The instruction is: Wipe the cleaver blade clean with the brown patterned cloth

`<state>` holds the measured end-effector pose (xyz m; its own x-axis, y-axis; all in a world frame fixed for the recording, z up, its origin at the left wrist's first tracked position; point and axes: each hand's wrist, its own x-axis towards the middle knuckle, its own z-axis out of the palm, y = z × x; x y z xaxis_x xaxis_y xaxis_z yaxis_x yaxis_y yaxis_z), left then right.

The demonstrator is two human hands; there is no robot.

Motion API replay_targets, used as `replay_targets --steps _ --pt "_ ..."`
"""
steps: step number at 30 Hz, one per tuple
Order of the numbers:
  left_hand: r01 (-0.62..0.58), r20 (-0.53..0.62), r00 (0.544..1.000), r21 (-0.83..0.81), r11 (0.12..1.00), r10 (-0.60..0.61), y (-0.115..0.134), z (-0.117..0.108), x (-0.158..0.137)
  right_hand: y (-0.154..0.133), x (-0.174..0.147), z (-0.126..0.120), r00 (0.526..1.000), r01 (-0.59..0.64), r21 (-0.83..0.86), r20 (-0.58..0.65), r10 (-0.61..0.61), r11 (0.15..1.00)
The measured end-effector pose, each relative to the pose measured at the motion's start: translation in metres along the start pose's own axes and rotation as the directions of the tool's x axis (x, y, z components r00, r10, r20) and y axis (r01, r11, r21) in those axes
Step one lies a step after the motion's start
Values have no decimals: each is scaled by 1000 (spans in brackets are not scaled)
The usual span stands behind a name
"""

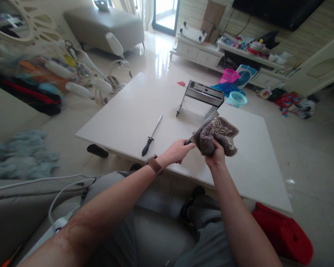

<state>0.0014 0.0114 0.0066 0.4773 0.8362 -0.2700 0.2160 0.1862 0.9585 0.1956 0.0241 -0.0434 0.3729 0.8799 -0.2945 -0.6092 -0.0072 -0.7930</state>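
Note:
My left hand (179, 151), with a brown watch strap at its wrist, is closed round the dark handle of a kitchen knife (195, 138). The broad blade points up and away to the right above the white table. My right hand (216, 154) grips a folded brown patterned towel (219, 129), which lies against the blade and hides part of it. A honing steel (153, 138) with a black handle rests on the table left of my hands. Beyond the knife stands a metal knife block (204, 92) with slots in its top.
The white table (119, 118) stands before my knees. A red object (284, 233) sits by its right front corner. Past the far edge are a turquoise basket (237, 99) and a pink basket (229, 76). Chandelier arms with white shades (100, 85) are at the left.

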Motion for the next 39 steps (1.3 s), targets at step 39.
replay_targets --steps 39 --pt "1 -73 997 43 999 2 3 -3 -5 8 -20 15 983 -167 -46 73 170 985"
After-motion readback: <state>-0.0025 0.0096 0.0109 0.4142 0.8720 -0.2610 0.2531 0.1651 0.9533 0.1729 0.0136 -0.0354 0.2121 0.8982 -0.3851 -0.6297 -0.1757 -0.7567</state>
